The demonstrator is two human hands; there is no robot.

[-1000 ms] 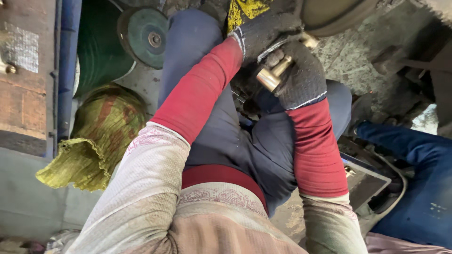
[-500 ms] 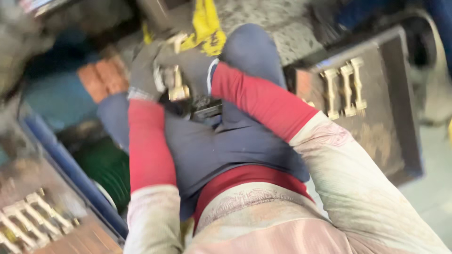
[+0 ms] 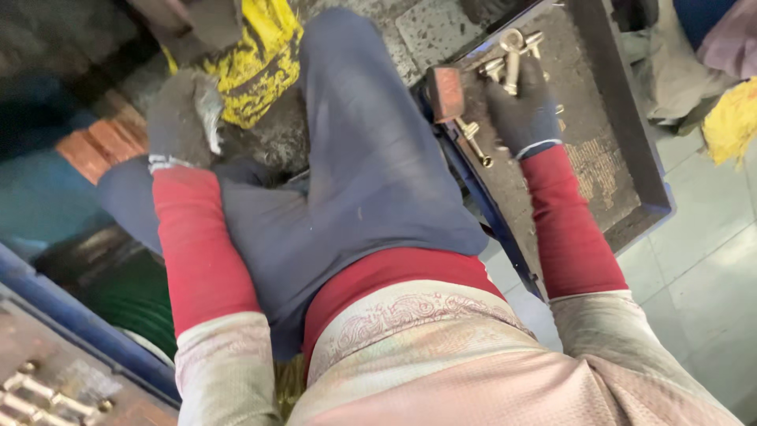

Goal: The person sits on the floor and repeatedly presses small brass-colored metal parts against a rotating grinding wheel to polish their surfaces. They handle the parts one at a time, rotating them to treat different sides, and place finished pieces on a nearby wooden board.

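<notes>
My right hand [image 3: 520,106], in a dark glove, reaches into a dark metal tray [image 3: 631,150] at the upper right. Its fingers lie closed over a brass fitting [image 3: 512,51] among several brass parts at the tray's far end. A longer brass piece [image 3: 475,142] lies just left of that hand. My left hand [image 3: 183,118], in a grey glove, rests over my left knee beside a yellow cloth [image 3: 252,55]. Its fingers are curled and nothing shows in it. Both forearms wear red sleeves.
A reddish-brown block [image 3: 445,93] sits on the tray's left rim. Another tray with brass parts [image 3: 31,386] is at the bottom left, with a green roll [image 3: 130,304] beside it. Orange bricks [image 3: 91,146] lie far left. Pale floor tiles [image 3: 702,268] lie at right.
Both hands held a brass fitting together over my lap. Now they are apart: the right hand has gone out into the tray, and the left stays by the knee. The view has swung round.
</notes>
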